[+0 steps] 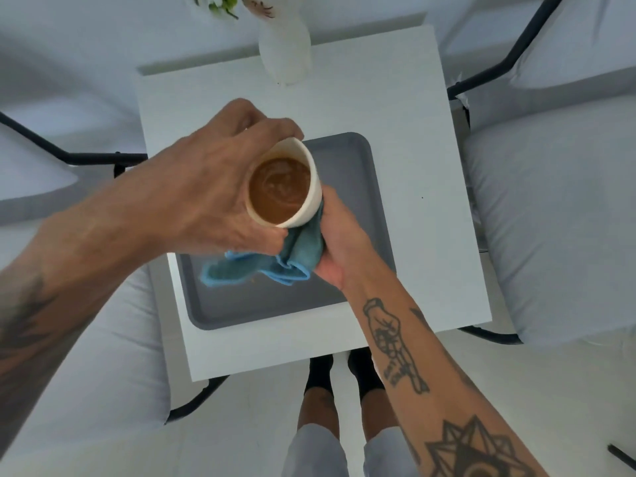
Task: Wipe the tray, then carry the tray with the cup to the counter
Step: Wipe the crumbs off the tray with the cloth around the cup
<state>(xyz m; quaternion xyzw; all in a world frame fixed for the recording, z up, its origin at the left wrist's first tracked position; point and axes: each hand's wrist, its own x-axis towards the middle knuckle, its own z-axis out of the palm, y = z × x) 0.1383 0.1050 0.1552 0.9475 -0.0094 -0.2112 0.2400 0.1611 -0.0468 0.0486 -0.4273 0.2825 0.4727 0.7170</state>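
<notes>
Grey rounded tray [347, 187] at frame centre on the white counter [413, 166], left hand [206, 187] grip clamped round a cream cup [284, 187] (brown drink inside) above it, right hand [339, 242] grip closed on a bunched blue cloth [275, 263] on the tray.

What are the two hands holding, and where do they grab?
The left hand holds the cup around its side. The right hand clutches the bunched blue cloth over the tray.
</notes>
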